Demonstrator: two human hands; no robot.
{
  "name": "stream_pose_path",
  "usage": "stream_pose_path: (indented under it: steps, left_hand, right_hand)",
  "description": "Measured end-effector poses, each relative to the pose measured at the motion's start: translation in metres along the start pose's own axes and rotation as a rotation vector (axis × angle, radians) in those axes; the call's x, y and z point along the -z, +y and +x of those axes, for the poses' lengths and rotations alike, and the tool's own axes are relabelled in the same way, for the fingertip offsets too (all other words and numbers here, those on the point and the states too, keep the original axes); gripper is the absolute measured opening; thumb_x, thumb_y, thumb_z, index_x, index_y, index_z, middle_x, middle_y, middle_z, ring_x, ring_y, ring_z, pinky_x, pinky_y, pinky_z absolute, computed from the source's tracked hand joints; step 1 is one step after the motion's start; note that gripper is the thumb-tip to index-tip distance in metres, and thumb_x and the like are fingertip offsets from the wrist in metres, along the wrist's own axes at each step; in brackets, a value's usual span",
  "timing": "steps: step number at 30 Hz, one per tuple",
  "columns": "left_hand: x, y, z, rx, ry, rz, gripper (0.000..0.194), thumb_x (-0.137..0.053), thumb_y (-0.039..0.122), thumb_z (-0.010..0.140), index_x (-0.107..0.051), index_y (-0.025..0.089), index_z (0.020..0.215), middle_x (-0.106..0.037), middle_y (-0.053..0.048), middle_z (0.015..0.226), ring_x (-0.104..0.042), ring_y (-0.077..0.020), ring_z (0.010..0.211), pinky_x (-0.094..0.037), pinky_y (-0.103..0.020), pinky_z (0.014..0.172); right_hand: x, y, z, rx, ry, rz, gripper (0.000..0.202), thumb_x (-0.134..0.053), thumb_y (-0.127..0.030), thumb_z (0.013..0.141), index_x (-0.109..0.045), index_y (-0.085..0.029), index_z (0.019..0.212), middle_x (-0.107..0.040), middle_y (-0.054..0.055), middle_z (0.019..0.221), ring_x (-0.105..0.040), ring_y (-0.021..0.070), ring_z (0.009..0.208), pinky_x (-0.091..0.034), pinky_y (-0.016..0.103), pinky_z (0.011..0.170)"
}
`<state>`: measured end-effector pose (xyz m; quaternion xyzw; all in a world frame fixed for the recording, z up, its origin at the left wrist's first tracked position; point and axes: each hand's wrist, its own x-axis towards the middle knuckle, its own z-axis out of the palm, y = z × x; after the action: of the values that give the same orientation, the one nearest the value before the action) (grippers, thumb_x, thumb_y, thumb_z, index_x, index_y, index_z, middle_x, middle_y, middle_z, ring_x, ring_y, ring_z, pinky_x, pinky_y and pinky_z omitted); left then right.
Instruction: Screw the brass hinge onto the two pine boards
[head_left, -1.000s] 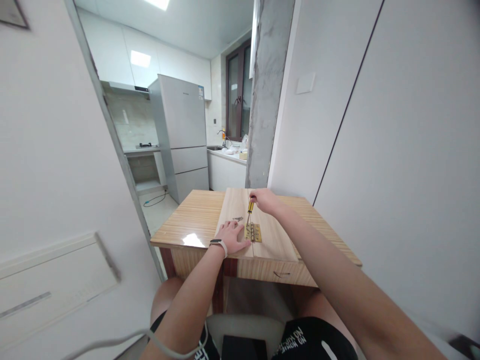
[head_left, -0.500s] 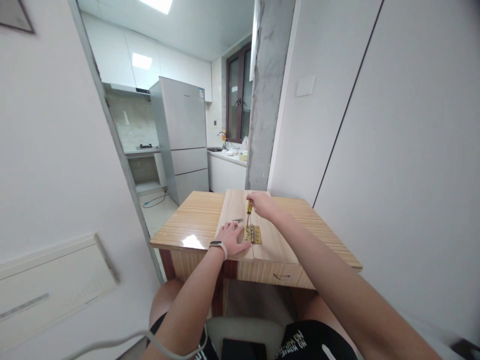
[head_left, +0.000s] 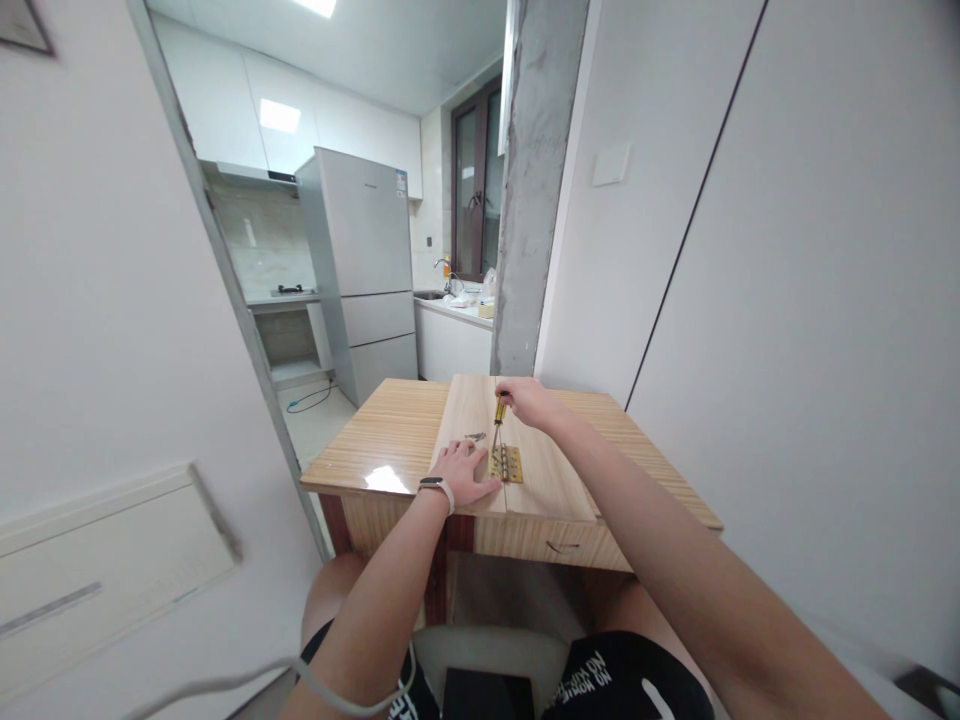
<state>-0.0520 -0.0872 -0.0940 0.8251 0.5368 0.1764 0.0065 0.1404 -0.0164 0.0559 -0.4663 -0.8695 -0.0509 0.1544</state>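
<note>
My right hand [head_left: 525, 402] is closed around the yellow and black handle of a screwdriver [head_left: 500, 410], held nearly upright. Its shaft points down to a brass hinge [head_left: 513, 464] lying across the seam between two light wooden boards [head_left: 551, 470]. The tip meets the hinge's left leaf, though the exact spot is too small to make out. Flat on the left board, fingers spread, my left hand [head_left: 463, 474] lies against the hinge's left side. Several loose screws [head_left: 475, 437] are on the board just beyond my left fingers.
The boards lie on a striped wooden table [head_left: 390, 430] with a drawer handle [head_left: 562, 547] at its front. A white wall [head_left: 787, 300] stands close on the right. Beyond the doorway are a grey refrigerator [head_left: 367, 240] and a kitchen counter [head_left: 454, 335]. A pale cable [head_left: 225, 690] crosses near my left forearm.
The view has shifted slightly. My right hand still grips the screwdriver over the hinge, its fingers turned a little around the handle. My left hand stays in place.
</note>
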Motion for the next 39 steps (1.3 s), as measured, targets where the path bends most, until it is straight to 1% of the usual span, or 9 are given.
stream_pose_path:
  steps: [2, 6, 10, 12, 16, 21, 29, 33, 39]
  left_hand:
    - [0.001, 0.000, 0.000, 0.000, -0.004, 0.002, 0.076, -0.046, 0.082, 0.082, -0.053, 0.034, 0.140, -0.050, -0.008, 0.142, -0.041, -0.0353, 0.131, -0.036, -0.052, 0.109]
    - [0.003, 0.002, 0.000, 0.011, -0.028, 0.002, 0.076, -0.047, 0.081, 0.083, -0.051, 0.035, 0.142, -0.048, -0.008, 0.144, -0.039, -0.0356, 0.133, -0.034, -0.053, 0.110]
    - [0.003, 0.004, 0.000, 0.013, -0.024, 0.000, 0.075, -0.047, 0.081, 0.083, -0.052, 0.035, 0.142, -0.048, -0.008, 0.144, -0.040, -0.0358, 0.132, -0.034, -0.053, 0.110]
    - [0.002, 0.004, 0.001, 0.015, -0.020, 0.001, 0.075, -0.048, 0.081, 0.082, -0.052, 0.035, 0.141, -0.049, -0.008, 0.143, -0.040, -0.0358, 0.132, -0.034, -0.053, 0.110]
    - [0.003, 0.004, 0.000, 0.016, -0.018, 0.003, 0.076, -0.047, 0.082, 0.082, -0.052, 0.036, 0.142, -0.048, -0.008, 0.143, -0.040, -0.0356, 0.132, -0.034, -0.052, 0.109]
    - [0.004, 0.004, 0.000, 0.017, -0.019, 0.001, 0.075, -0.048, 0.081, 0.082, -0.051, 0.036, 0.142, -0.049, -0.008, 0.143, -0.040, -0.0355, 0.131, -0.034, -0.052, 0.110]
    - [0.002, 0.002, 0.000, 0.009, -0.011, -0.004, 0.075, -0.047, 0.082, 0.082, -0.052, 0.036, 0.141, -0.049, -0.008, 0.142, -0.041, -0.0356, 0.131, -0.035, -0.053, 0.109]
    - [0.002, 0.002, 0.000, 0.014, -0.014, -0.009, 0.075, -0.048, 0.082, 0.082, -0.052, 0.036, 0.140, -0.049, -0.008, 0.143, -0.042, -0.0358, 0.131, -0.035, -0.053, 0.109]
    - [0.000, 0.002, 0.001, -0.005, 0.007, 0.000, 0.075, -0.047, 0.082, 0.082, -0.054, 0.034, 0.138, -0.050, -0.009, 0.141, -0.042, -0.0353, 0.130, -0.036, -0.052, 0.108]
  right_hand:
    - [0.001, -0.004, 0.000, -0.020, -0.021, -0.027, 0.018, -0.057, -0.024, 0.099, -0.073, -0.021, 0.105, -0.076, 0.008, 0.107, -0.068, 0.0194, 0.102, -0.044, 0.026, 0.086]
    - [0.004, -0.013, -0.003, -0.092, -0.043, -0.115, 0.028, -0.051, -0.035, 0.103, -0.072, -0.017, 0.106, -0.075, 0.014, 0.109, -0.067, 0.0239, 0.105, -0.045, 0.029, 0.088]
    - [0.004, -0.018, -0.004, -0.120, -0.012, -0.148, 0.038, -0.048, -0.045, 0.103, -0.072, -0.016, 0.106, -0.074, 0.017, 0.110, -0.067, 0.0257, 0.106, -0.045, 0.031, 0.089]
    - [0.003, -0.017, -0.004, -0.097, 0.008, -0.124, 0.034, -0.051, -0.043, 0.102, -0.073, -0.017, 0.104, -0.074, 0.014, 0.108, -0.067, 0.0239, 0.104, -0.045, 0.030, 0.088]
    - [-0.001, -0.013, -0.003, -0.003, 0.049, -0.064, 0.020, -0.059, -0.026, 0.098, -0.074, -0.018, 0.108, -0.074, 0.010, 0.110, -0.066, 0.0199, 0.105, -0.043, 0.026, 0.090]
    - [-0.002, -0.005, -0.003, 0.027, 0.037, -0.014, 0.028, -0.053, -0.015, 0.097, -0.074, -0.019, 0.115, -0.075, 0.009, 0.111, -0.067, 0.0179, 0.104, -0.044, 0.024, 0.091]
    - [0.002, -0.005, 0.000, 0.008, -0.017, -0.079, 0.023, -0.056, -0.019, 0.097, -0.074, -0.021, 0.110, -0.075, 0.009, 0.112, -0.067, 0.0208, 0.107, -0.044, 0.026, 0.090]
    - [0.006, -0.011, 0.000, -0.006, -0.040, -0.120, 0.021, -0.055, -0.026, 0.099, -0.074, -0.020, 0.106, -0.074, 0.011, 0.111, -0.067, 0.0223, 0.107, -0.045, 0.027, 0.088]
    - [0.007, -0.018, -0.004, -0.056, -0.006, -0.193, 0.039, -0.046, -0.045, 0.103, -0.073, -0.017, 0.100, -0.074, 0.016, 0.107, -0.067, 0.0265, 0.102, -0.046, 0.032, 0.086]
